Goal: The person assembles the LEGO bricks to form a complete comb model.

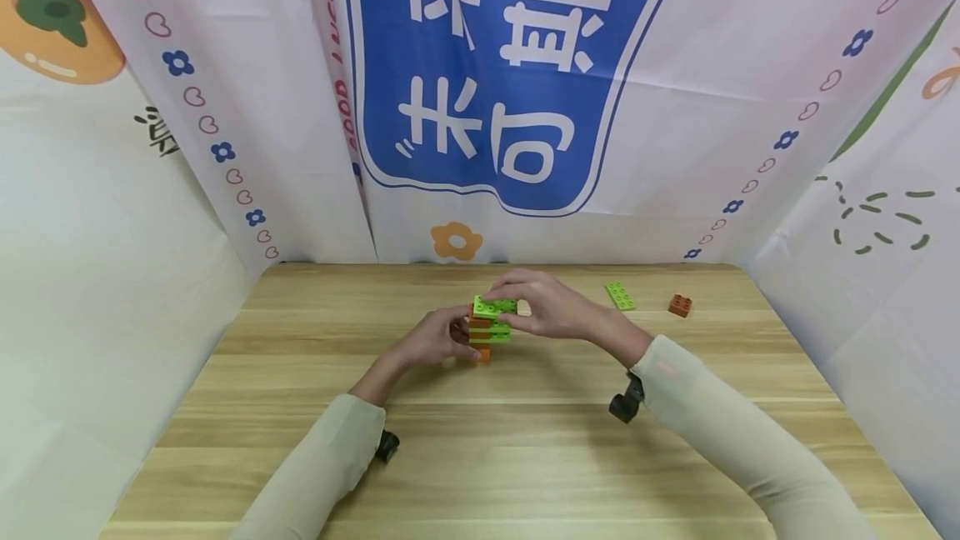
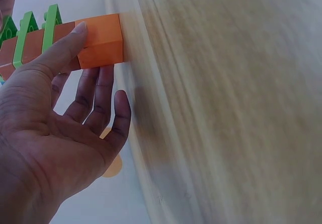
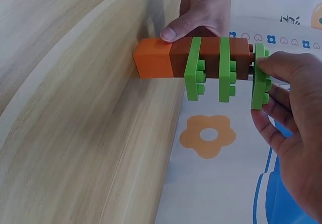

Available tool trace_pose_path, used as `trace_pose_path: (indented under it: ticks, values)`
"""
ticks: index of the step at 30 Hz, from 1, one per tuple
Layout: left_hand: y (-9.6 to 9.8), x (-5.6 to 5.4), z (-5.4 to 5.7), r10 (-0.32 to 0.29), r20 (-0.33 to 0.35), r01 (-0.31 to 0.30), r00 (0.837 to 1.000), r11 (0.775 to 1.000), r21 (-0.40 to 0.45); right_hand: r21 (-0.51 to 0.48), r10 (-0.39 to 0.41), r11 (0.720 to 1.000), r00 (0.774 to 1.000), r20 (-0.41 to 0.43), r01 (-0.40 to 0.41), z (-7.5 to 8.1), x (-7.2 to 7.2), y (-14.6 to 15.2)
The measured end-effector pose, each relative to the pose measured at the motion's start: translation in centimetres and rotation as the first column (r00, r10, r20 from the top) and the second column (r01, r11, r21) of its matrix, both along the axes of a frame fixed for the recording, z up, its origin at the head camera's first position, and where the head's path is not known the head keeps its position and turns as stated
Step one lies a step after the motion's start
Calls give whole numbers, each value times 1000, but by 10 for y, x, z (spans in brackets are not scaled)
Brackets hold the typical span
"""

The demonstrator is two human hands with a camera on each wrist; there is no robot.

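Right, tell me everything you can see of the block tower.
The block tower, plastic by its look, is upright at the wooden table. An orange block forms its base, then three brown blocks alternate with two thin, studded green plates jutting sideways. Brown studs show at the top, beneath a third green plate the right hand holds, apparently not fully pressed on. The left hand grips the lower part, its thumb on the orange block.

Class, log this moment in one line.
left hand: holds tower | right hand: pinches top plate | loose plate, loose brick: on table
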State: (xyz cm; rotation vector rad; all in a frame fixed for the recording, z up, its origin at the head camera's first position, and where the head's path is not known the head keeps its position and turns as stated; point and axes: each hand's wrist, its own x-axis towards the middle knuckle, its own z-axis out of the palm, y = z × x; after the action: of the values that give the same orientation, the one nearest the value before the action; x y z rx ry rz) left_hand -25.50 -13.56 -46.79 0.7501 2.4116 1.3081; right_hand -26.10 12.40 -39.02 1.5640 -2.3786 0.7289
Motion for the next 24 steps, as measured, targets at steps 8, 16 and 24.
trace_pose_path:
  ticks: [8, 16, 24]
  values:
    - [-2, -1, 0, -16, -12, 16, 1000, 1000, 10, 37, -12, 999, 1000, 14, 11, 3, -2, -5]
    - [-2, -1, 1, -25, -14, 25, 1000, 1000, 8, 41, -12, 999, 999, 31, 11, 2, -3, -9]
    - [-2, -1, 0, -24, -16, 24, 1000, 1000, -3, 3, -32, 999, 999, 35, 32, -2, -3, -12]
